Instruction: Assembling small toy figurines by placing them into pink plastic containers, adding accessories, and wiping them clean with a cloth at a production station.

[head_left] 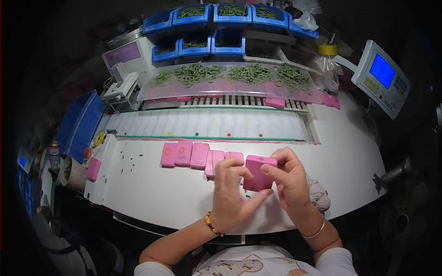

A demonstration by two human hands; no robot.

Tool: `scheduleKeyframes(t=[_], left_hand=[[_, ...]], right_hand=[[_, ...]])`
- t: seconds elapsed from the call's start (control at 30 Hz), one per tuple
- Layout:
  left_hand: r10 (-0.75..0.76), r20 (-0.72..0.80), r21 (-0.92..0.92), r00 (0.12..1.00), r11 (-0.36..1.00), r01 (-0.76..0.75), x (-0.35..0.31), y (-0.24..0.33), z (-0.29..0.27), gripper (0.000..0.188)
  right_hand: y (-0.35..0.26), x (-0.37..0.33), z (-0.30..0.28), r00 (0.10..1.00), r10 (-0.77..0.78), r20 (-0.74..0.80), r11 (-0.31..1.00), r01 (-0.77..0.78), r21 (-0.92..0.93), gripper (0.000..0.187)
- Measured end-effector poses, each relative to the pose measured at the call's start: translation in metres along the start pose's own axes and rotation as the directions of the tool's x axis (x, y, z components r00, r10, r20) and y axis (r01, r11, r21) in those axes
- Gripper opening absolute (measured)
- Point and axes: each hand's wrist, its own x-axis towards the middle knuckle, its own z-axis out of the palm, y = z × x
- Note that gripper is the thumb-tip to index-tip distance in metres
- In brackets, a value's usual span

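My right hand grips a pink rectangular block above the white worktop, its thumb on the block's face and fingers behind. On the other side, my left hand closes around the block's left and lower edges, fingers bent and thumb by the bottom corner. Just behind my left hand lies a row of similar pink blocks, some with small markings on top. My left hand partly covers the nearest ones in that row. Small green crumbs are scattered below the held block.
Beyond the row runs a conveyor trough with coloured dots. A translucent tray of green ring-like pieces stands above rollers. Blue bins line the back. A control panel rises at right; a blue crate stands left.
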Motion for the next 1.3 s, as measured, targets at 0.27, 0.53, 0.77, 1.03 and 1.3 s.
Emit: scheduleKeyframes(t=[0.27,0.53,0.77,1.03,1.3], left_hand=[[-0.242,0.075,0.164,0.967,0.960,0.228,0.053,-0.080,-0.025,0.042],[-0.324,-0.157,0.647,0.933,0.680,0.345,0.099,-0.210,-0.103,0.040],[-0.185,-0.123,0.657,0.975,0.721,0.219,0.086,-0.174,-0.083,0.044],[-0.073,0.009,0.504,0.997,0.862,0.058,0.052,-0.110,-0.068,0.039],[0.031,0.073,0.284,0.997,0.957,-0.051,0.052,-0.071,-0.043,0.037]], right_hand=[[-0.014,0.023,-0.015,0.987,0.096,0.132,0.949,-0.051,-0.310,0.035],[-0.030,0.117,-0.107,0.984,-0.034,0.173,0.217,0.177,-0.960,0.062],[0.016,0.216,-0.137,0.988,-0.154,-0.026,-0.123,-0.045,-0.991,0.075],[0.036,0.245,-0.128,0.977,-0.194,-0.089,-0.155,-0.120,-0.981,0.079],[0.028,0.192,-0.115,0.998,-0.070,-0.007,0.661,0.041,-0.749,0.066]])
